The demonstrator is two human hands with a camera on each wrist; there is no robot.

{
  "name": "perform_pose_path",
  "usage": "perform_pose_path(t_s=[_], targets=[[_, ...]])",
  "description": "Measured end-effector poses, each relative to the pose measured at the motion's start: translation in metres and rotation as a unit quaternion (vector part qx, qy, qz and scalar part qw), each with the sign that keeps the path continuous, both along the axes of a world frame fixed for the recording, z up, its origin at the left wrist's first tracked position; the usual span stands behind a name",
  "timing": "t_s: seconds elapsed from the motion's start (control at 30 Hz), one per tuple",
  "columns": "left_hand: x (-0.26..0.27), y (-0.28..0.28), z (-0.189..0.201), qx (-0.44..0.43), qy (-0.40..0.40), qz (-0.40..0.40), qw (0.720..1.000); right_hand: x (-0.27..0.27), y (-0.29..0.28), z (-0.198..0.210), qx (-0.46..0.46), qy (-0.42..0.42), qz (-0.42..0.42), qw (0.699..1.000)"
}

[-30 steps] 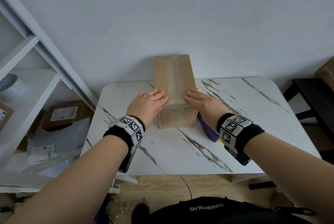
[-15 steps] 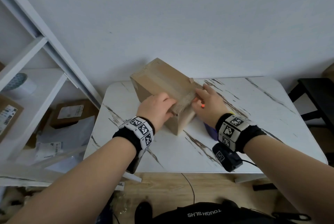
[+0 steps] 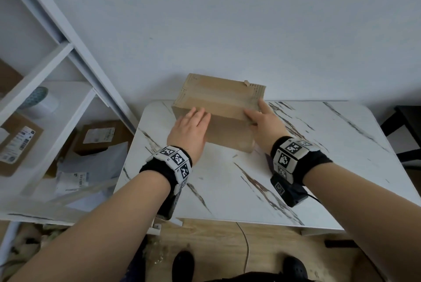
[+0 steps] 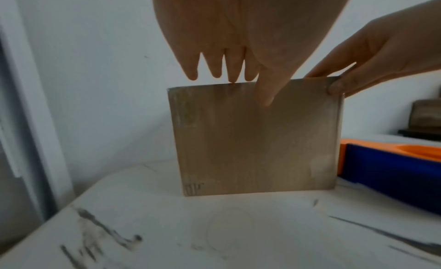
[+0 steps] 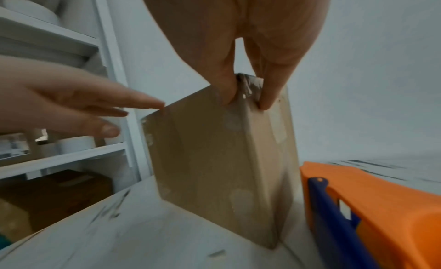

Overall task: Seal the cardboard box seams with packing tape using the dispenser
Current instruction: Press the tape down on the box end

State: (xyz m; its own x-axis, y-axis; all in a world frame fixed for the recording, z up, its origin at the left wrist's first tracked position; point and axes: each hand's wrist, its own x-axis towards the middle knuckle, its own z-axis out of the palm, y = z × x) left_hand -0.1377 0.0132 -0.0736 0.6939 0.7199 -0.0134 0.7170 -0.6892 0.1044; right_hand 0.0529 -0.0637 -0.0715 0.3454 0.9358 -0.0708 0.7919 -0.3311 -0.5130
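Observation:
A brown cardboard box [image 3: 218, 104] lies crosswise at the back of the marble table [image 3: 227, 186], with a strip of tape along its top. My left hand [image 3: 189, 129] rests on the near left top edge, fingers straight, thumb on the front face [image 4: 250, 141]. My right hand [image 3: 262, 122] holds the box's right near corner [image 5: 214, 159], with thumb and fingers straddling the taped edge. The orange and blue tape dispenser [image 4: 391, 165] lies on the table just right of the box [image 5: 369, 207]; in the head view my right wrist hides most of it.
A white shelf unit [image 3: 45, 99] stands left of the table and holds parcels [image 3: 98, 138] and a tape roll. A black stool [image 3: 405, 126] is at the far right. The wall runs right behind the box. Bare tabletop lies in front of the box.
The box has been turned from lengthwise to crosswise, its far end swinging left. Both hands stayed on it and moved further back with it.

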Motion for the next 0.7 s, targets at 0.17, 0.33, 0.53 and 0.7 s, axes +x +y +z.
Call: perform_pose_path(t_s=[0.17,0.33,0.53,0.7], targets=[[0.012,0.008,0.001,-0.012,0.065,0.006,0.998,0.01,0.005,-0.009,0.008,-0.001,-0.066,0.998],[0.033,-0.003,-0.004,-0.007,0.02,0.009,1.0,0.006,-0.033,-0.031,-0.182,-0.12,-0.158,0.963],[0.062,-0.003,-0.009,-0.019,0.005,-0.024,1.0,0.017,-0.05,-0.06,-0.235,-0.066,-0.143,0.959],[0.068,0.001,-0.012,-0.007,0.039,-0.017,0.999,0.027,-0.021,-0.055,-0.227,-0.071,-0.148,0.96]])
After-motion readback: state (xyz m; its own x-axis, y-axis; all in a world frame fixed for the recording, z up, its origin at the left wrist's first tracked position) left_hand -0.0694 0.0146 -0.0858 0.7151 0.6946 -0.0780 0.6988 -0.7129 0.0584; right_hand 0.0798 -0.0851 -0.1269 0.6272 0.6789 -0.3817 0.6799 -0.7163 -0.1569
